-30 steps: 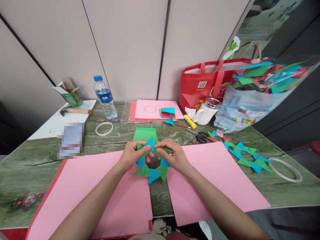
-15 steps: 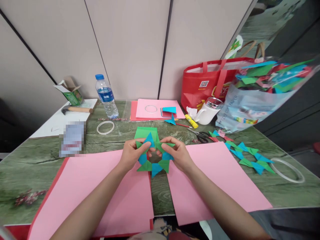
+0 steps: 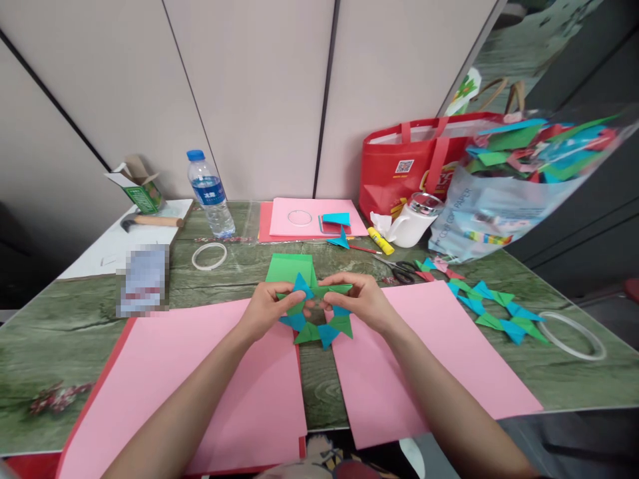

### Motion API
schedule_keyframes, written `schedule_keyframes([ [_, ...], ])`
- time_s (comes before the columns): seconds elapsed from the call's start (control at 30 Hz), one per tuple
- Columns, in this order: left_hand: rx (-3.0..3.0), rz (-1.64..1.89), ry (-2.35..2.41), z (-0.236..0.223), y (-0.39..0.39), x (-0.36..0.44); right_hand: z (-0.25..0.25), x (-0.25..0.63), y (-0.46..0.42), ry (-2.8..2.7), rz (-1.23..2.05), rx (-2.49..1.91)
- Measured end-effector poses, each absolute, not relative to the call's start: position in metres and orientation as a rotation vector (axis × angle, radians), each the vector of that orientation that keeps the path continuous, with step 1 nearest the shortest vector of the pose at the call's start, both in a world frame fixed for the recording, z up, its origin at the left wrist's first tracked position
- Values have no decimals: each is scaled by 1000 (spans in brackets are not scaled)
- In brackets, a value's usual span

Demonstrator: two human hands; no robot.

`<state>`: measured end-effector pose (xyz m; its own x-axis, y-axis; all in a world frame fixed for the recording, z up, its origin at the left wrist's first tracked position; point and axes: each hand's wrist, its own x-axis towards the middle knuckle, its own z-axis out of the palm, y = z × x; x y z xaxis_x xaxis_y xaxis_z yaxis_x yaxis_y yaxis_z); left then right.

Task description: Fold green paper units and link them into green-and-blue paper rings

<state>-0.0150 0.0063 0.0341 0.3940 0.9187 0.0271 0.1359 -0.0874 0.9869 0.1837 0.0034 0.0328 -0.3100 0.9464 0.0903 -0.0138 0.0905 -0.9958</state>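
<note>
Between my hands is a folded-paper ring point(image 3: 327, 334) of alternating green and blue pointed pieces, held above the gap between two pink sheets. My left hand point(image 3: 267, 308) pinches the ring at a blue point on its upper left, thumb in front. On the upper right, my right hand point(image 3: 363, 303) grips a green piece of it between thumb and fingers. Fingertips of both hands show partly through the ring's opening. Just behind my hands lies a folded green paper point(image 3: 289, 267). Pink sheets point(image 3: 200, 372) spread under my left forearm, and another pink sheet point(image 3: 429, 352) lies under the right.
At right rest a second green-and-blue paper ring point(image 3: 492, 307), scissors point(image 3: 403, 271) and a clear hoop point(image 3: 574, 336). Behind stand a white mug point(image 3: 414, 223), a red bag point(image 3: 384, 173) and a bag of folded paper point(image 3: 474, 213). A water bottle point(image 3: 212, 199) and hammer point(image 3: 154, 221) are at left.
The ring has turned and shifted slightly right, its lower points now further right. My right hand has moved slightly right and now holds the green piece more level.
</note>
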Motion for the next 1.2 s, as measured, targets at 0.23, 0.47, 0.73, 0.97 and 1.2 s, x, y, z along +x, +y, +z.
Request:
schedule_keyframes([
  [0.23, 1399, 922, 1133, 25, 6, -11, 26, 187, 8, -1278, 1624, -1004],
  [0.47, 1434, 920, 1096, 29, 3, -8, 25, 184, 7, -1362, 1546, -1005],
  [0.73, 1555, 967, 1011, 33, 2, -8, 26, 178, 2, -1539, 1335, -964],
  [0.97, 1829, 1169, 1037, 30, -3, -10, 41, 178, -7, -1781, 836, -803],
  [1.2, 2012, 1364, 967, 29, -13, -8, 44, 177, -13, -1784, 730, -692],
])
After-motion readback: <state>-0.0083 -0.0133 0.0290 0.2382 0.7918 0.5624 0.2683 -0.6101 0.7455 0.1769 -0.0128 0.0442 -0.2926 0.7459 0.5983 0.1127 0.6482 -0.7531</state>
